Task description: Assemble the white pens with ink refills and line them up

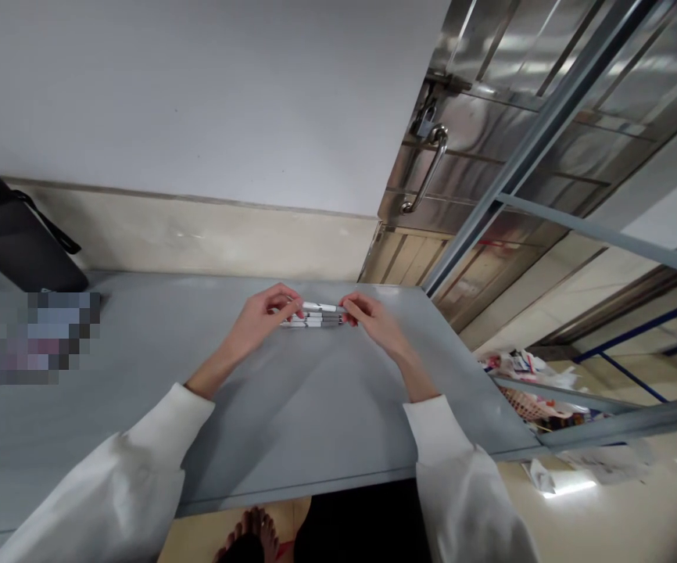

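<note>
Between my two hands is a white and grey pen (321, 307), lying crosswise over the grey table. My left hand (273, 310) pinches its left end, with thumb and fingers closed. The right end is between the thumb and fingers of my right hand (369, 314). Just below this pen, several similar pens (318, 320) lie side by side on the table, their grey ends toward my right hand. The fingers of my left hand partly cover their left ends.
The grey table (291, 414) meets a wall behind. At the left stand a black case (22, 234) with a strap and a blurred-out flat item (39, 336). A metal frame (526, 141) rises at the right, near a basket with bags (529, 403).
</note>
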{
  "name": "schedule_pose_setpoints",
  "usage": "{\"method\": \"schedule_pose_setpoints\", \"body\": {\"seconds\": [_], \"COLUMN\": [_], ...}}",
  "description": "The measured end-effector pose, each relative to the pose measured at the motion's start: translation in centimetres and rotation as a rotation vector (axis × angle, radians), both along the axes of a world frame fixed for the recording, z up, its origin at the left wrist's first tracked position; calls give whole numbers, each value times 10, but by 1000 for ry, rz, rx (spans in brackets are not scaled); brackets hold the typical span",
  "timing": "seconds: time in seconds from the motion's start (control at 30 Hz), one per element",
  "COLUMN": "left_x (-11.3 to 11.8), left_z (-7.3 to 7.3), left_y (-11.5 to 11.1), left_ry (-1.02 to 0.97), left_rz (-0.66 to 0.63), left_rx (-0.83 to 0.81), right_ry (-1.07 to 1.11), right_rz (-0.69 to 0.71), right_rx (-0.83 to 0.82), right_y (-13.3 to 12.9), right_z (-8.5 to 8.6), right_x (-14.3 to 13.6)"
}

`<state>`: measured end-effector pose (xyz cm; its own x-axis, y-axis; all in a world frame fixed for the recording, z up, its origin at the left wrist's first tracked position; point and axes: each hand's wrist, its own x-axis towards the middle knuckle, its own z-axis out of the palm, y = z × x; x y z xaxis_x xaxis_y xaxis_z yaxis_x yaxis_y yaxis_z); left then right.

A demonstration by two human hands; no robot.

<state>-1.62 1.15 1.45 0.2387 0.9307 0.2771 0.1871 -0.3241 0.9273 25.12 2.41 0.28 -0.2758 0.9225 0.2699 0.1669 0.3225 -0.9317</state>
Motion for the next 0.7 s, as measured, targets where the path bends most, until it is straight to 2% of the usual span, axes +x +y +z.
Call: {"method": "schedule_pose_setpoints", "body": {"seconds": [0.13,0.3,0.5,0.7], "left_x": [-12,-30,-30,-28], "left_z": [6,6,15,9], "left_y": [-6,-11,-21,-21], "left_ry": [202,411,616,654], "left_rz": [-103,-243,-454,-516], "left_rx": [53,125,-11,-90], "right_ry": [-88,-249,-447,-503], "right_rz": [56,199,360,395], "right_rx": [-19,-134,-213,-209], "right_y": [-9,-20,-28,-33], "right_z": [3,7,12,16], "right_x": [5,11,10,7]}}
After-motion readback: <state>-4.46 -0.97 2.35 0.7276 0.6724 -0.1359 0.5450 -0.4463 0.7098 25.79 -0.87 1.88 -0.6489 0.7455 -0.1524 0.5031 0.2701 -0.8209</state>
